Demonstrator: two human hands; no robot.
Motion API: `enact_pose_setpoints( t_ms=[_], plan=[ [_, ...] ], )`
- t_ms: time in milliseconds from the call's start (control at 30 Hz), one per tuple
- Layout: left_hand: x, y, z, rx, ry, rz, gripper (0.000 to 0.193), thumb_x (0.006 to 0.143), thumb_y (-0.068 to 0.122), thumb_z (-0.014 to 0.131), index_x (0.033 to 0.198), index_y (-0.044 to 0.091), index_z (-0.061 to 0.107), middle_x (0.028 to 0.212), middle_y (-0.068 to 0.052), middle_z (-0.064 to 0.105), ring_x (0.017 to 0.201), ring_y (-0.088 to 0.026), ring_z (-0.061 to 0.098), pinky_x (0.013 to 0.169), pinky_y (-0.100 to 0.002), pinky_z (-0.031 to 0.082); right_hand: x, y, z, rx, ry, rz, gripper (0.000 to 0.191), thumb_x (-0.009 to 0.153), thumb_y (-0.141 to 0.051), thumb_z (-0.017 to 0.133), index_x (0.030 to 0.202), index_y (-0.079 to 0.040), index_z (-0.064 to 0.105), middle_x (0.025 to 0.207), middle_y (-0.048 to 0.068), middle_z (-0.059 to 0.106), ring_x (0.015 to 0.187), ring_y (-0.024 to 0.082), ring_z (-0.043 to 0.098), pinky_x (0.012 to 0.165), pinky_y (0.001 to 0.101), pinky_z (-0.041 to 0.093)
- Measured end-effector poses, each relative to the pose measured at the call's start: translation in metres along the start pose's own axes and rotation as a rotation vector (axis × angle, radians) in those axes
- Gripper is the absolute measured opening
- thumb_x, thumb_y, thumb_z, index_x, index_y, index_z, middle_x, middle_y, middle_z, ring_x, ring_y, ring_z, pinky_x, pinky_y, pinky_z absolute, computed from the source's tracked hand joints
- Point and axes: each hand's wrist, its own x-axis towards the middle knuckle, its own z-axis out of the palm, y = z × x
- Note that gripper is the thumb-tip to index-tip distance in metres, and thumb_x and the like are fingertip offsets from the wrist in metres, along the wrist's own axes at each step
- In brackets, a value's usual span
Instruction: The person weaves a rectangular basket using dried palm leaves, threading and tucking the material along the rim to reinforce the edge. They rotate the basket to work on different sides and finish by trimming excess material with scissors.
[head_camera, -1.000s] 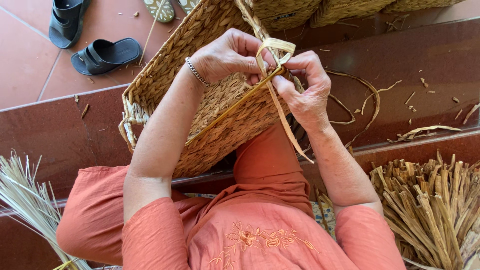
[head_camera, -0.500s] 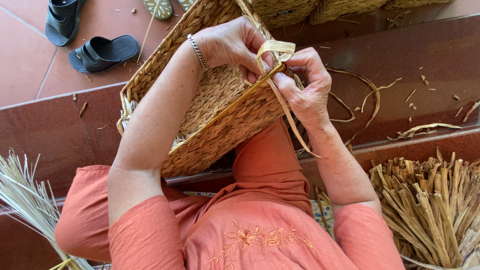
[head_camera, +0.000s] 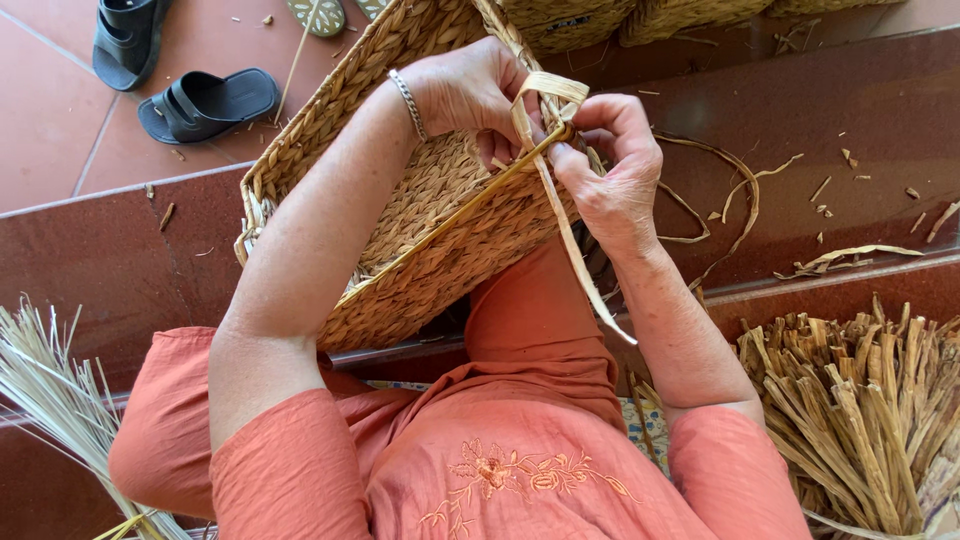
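Observation:
A woven straw basket (head_camera: 420, 210) rests tilted on my lap, its open side facing me. My left hand (head_camera: 470, 90), with a metal bracelet on the wrist, grips the basket's rim at its far corner and pinches a pale flat fibre strip (head_camera: 570, 230). My right hand (head_camera: 605, 175) holds the same strip just beside it, where the strip loops over the rim. The strip's loose end hangs down past my right wrist toward my knee. A thin cane rod (head_camera: 460, 215) runs along the basket's near rim.
A bundle of dried flat fibres (head_camera: 860, 410) lies at my right, thin pale reeds (head_camera: 50, 390) at my left. Black sandals (head_camera: 205, 100) sit on the tiled floor behind. More woven baskets (head_camera: 640, 15) stand at the top. Loose fibre scraps (head_camera: 830, 255) litter the dark step.
The basket has tipped up and shifted slightly left. Both hands stay at the rim corner, with the strip's loop pulled smaller over the rim.

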Motion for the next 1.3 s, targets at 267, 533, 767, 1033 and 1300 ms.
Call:
enact_pose_setpoints(
  t_ms=[267, 533, 767, 1033, 1300],
  plan=[
    [-0.023, -0.025, 0.012, -0.007, 0.102, 0.264, 0.020, 0.097, 0.027, 0.075, 0.104, 0.008, 0.075, 0.082, 0.008, 0.068, 0.072, -0.001, 0.057, 0.063, -0.020, 0.049, -0.003, -0.007, 0.003, -0.049, -0.076, -0.205, 0.020, 0.104, 0.009, 0.070, 0.113, -0.004, 0.057, 0.114, 0.005, 0.063, 0.102, 0.010, 0.067, 0.091, 0.0248, 0.059],
    [-0.010, -0.027, 0.010, 0.201, 0.130, 0.332, 0.027, 0.101, 0.033, 0.071, 0.105, 0.007, 0.076, 0.082, 0.011, 0.064, 0.075, 0.000, 0.052, 0.065, -0.021, 0.047, 0.002, -0.016, -0.002, -0.290, -0.065, -0.384, 0.022, 0.096, 0.006, 0.077, 0.112, -0.003, 0.065, 0.114, 0.010, 0.066, 0.104, 0.022, 0.068, 0.092, 0.0330, 0.057],
    [-0.014, -0.041, 0.020, -0.036, 0.127, 0.444, 0.034, 0.099, 0.036, 0.070, 0.116, 0.007, 0.073, 0.091, 0.012, 0.065, 0.084, 0.001, 0.054, 0.074, -0.019, 0.048, 0.003, -0.023, 0.000, -0.453, -0.060, -0.474, 0.023, 0.094, 0.004, 0.081, 0.110, -0.004, 0.066, 0.117, 0.013, 0.070, 0.109, 0.027, 0.072, 0.094, 0.0388, 0.060],
    [-0.005, -0.049, 0.017, 0.150, 0.258, 0.407, 0.023, 0.103, 0.023, 0.070, 0.111, 0.002, 0.076, 0.083, 0.007, 0.057, 0.074, -0.002, 0.047, 0.063, -0.020, 0.043, 0.009, -0.026, -0.003, -0.627, -0.098, -0.468, 0.017, 0.091, 0.006, 0.075, 0.103, -0.001, 0.065, 0.117, 0.017, 0.069, 0.105, 0.031, 0.072, 0.091, 0.0394, 0.061],
    [-0.028, -0.043, 0.057, 0.068, 0.721, 0.652, 0.026, 0.112, 0.021, 0.054, 0.130, 0.005, 0.064, 0.115, 0.000, 0.065, 0.105, -0.008, 0.061, 0.093, -0.025, 0.054, 0.013, -0.028, -0.011, -0.526, -0.151, -0.535, 0.008, 0.080, 0.006, 0.060, 0.079, 0.001, 0.054, 0.128, 0.035, 0.060, 0.117, 0.044, 0.066, 0.097, 0.0464, 0.058]
  ],
)
